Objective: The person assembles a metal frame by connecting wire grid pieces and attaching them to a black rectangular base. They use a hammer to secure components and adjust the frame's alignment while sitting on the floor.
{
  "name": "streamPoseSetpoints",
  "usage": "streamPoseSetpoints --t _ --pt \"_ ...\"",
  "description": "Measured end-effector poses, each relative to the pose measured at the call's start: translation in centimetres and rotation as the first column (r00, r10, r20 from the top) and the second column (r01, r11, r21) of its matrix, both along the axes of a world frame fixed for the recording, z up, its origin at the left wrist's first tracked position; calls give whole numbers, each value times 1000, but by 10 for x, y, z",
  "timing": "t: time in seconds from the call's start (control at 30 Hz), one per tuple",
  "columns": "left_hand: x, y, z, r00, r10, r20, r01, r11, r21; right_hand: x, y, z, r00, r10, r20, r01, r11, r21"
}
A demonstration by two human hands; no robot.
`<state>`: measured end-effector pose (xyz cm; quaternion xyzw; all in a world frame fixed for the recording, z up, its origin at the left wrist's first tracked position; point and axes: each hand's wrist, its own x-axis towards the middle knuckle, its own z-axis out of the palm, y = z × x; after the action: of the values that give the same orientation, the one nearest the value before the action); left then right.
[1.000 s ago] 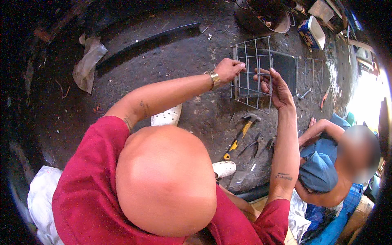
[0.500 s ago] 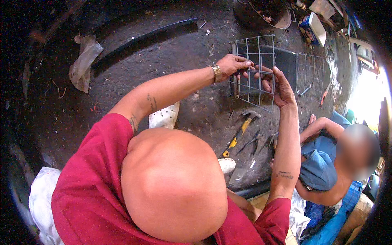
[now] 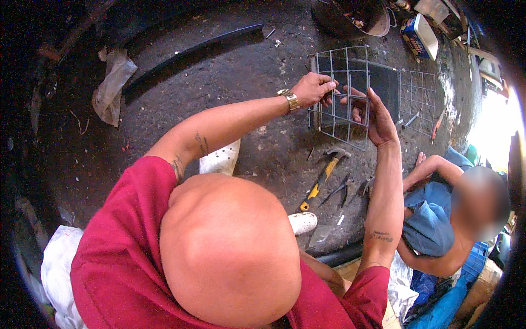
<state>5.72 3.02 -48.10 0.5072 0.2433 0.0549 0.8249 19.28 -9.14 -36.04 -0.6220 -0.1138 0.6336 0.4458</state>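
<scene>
A wire mesh panel (image 3: 341, 117) with square openings stands tilted above the dark ground. My left hand (image 3: 313, 90), a gold watch at its wrist, has its fingers curled and pinched at the panel's upper left part. Whether a small piece is between those fingertips is hidden. From the right, my right hand (image 3: 380, 123) supports the panel, its thumb up along the right edge and its fingers behind the wires. Beyond the panel lies a dark flat sheet (image 3: 383, 82), with more wire mesh (image 3: 421, 90) to its right.
A yellow-handled claw hammer (image 3: 322, 182) and pliers (image 3: 344, 192) lie nearer me. A red-handled tool (image 3: 438, 125) is at right. Another person (image 3: 430, 225) sits close on my right. Farther off are a dark pot (image 3: 350, 19), a plastic tub (image 3: 421, 37) and a long metal bar (image 3: 192, 50).
My left hand has turned slightly, its fingers more curled at the wires. My right hand and the mesh panel have hardly moved.
</scene>
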Motion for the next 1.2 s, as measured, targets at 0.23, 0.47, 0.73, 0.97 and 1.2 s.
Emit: streamPoseSetpoints --t 0.23,0.47,0.73,0.97,1.2 --pt "1 -3 -3 998 58 -25 -62 977 -204 6 -3 -3 999 -18 -35 17 1000 -11" --pt "7 4 -20 999 -27 39 35 975 -219 19 -5 -2 996 81 -22 -81 997 0" --pt "4 -1 -27 996 61 62 -43 965 -259 9 10 17 978 151 -147 -161 986 -53" --pt "4 6 -32 991 -65 115 88 972 -216 8 13 24 982 134 -131 -150 981 -124" --pt "4 2 -32 993 -46 108 66 980 -187 4 10 25 985 146 -94 -155 983 -98"
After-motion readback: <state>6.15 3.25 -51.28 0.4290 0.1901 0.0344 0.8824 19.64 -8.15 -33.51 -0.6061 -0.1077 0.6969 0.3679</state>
